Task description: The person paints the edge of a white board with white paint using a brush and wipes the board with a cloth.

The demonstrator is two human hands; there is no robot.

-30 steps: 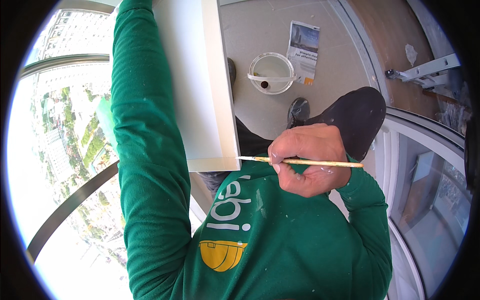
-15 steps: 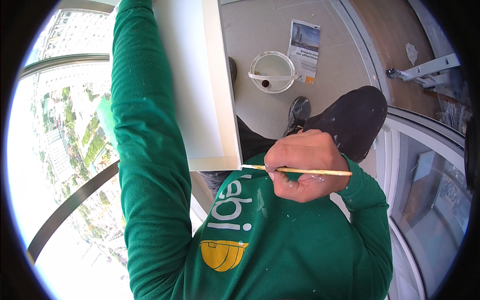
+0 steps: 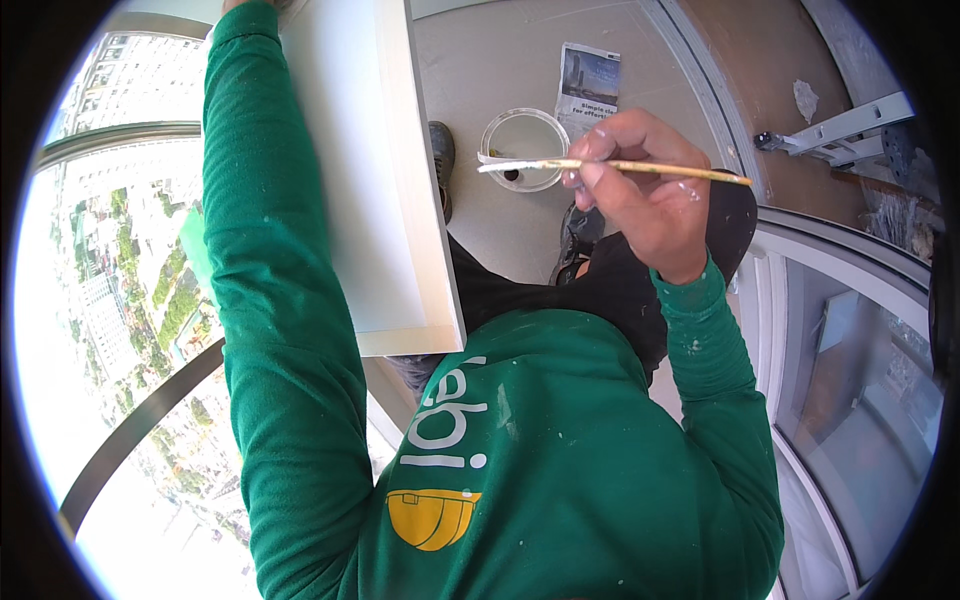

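Note:
My right hand [image 3: 645, 190] pinches a thin paintbrush [image 3: 660, 170] with a light wooden handle. White paint coats the brush's tip, which points left. The hand hovers above the floor, and the brush crosses in front of a round tub [image 3: 524, 113] with a pale rim. White flecks mark my fingers. To the left of the brush stands a long white panel [image 3: 350, 180] with a cream-coloured strip along its edges; the brush is apart from it. My left arm [image 3: 275, 260] stretches forward along the panel's left side. Only a sliver of my left hand [image 3: 232, 5] shows at the top edge, its fingers hidden.
A printed leaflet [image 3: 590, 80] lies on the tiled floor [image 3: 490, 60] behind the tub. My shoes are near the tub. To the right are a glazed sliding door frame [image 3: 850, 260] and part of a ladder [image 3: 850, 140]. A window railing [image 3: 140, 440] curves along the left, high above buildings.
My right hand has moved forward with the paintbrush, away from the panel's near corner to over the tub. The view has shifted slightly; my left arm keeps its reach.

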